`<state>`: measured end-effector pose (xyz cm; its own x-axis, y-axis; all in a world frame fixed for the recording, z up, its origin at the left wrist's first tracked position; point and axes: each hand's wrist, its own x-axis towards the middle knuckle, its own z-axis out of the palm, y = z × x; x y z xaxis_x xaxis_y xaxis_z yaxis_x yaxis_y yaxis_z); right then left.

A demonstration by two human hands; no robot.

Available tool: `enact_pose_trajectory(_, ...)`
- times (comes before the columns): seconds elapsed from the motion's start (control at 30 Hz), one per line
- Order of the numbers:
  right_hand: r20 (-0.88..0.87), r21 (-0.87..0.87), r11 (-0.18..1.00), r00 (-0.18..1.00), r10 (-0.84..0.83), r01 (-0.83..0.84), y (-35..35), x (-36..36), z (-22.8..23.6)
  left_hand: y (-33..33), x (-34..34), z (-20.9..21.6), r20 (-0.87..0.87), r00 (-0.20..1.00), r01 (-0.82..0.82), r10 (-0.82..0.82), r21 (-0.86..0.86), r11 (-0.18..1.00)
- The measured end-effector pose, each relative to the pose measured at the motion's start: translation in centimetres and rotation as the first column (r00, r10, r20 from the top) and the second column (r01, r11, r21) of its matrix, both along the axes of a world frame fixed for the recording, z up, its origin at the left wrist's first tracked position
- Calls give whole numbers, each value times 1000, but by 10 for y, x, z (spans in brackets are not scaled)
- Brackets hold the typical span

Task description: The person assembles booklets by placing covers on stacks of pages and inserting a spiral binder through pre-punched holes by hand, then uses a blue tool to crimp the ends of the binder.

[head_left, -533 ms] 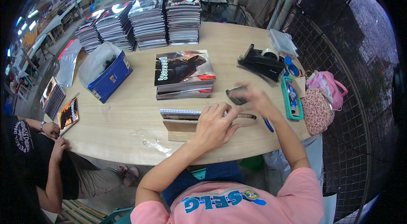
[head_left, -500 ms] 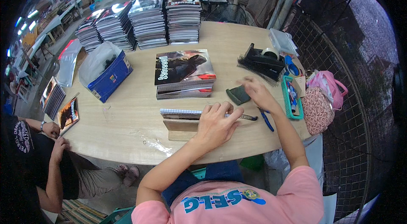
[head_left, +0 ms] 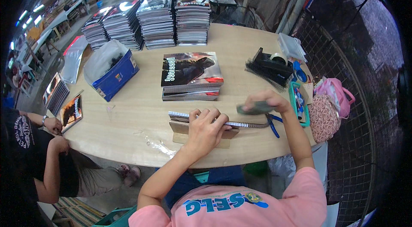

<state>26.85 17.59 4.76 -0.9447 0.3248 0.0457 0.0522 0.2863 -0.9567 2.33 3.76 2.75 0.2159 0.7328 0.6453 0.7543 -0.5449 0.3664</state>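
Note:
My left hand [head_left: 207, 130] is closed on a notebook [head_left: 179, 116] that stands edge-up against a low brown wooden stand [head_left: 178, 128]. Along its top edge runs a wire coil [head_left: 253, 125], whose loose end sticks out to the right. My right hand [head_left: 271, 97], lifted just above the table, grips a dark green flat block [head_left: 258, 107], slightly blurred. Below that hand lie blue-handled pliers [head_left: 273, 126], near the end of the coil. Beyond my left hand sits a short stack of spiral notebooks [head_left: 191, 72] with dark picture covers.
Tall notebook stacks [head_left: 155, 21] line the far edge. A blue box [head_left: 116, 74] is at left, a tape dispenser [head_left: 272, 64] with dark coils at right. Beside it are a green basket [head_left: 299, 102] and a patterned pouch [head_left: 325, 117]. A co-worker's hands [head_left: 56, 134] hold a notebook at far left.
My right hand has picked the dark green block up off the table. My left hand has shifted slightly left and down along the notebook's top edge. The view has moved slightly.

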Motion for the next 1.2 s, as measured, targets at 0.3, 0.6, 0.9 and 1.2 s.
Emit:
enact_pose_trajectory(0.3, 411, 479, 877, 871, -271, 47, -20, -24, 14, 0, 2, -1, 72, 997, 9, -7, -37, 999)
enact_pose_trajectory(0.6, -180, -141, 979, 968, -174, 150, -11, -28, -2, -1, -37, -9, 329, 905, -296, 270, 31, 955)
enact_pose_trajectory(0.9, 140, 242, 957, 970, -197, 159, -9, -12, -5, 17, -8, -24, 537, 837, -48, 108, -124, 991)
enact_pose_trajectory(1.2, -6, -65, 983, 985, -175, 175, -9, -14, -7, 23, 3, -30, 517, 854, -23, 58, -73, 997)
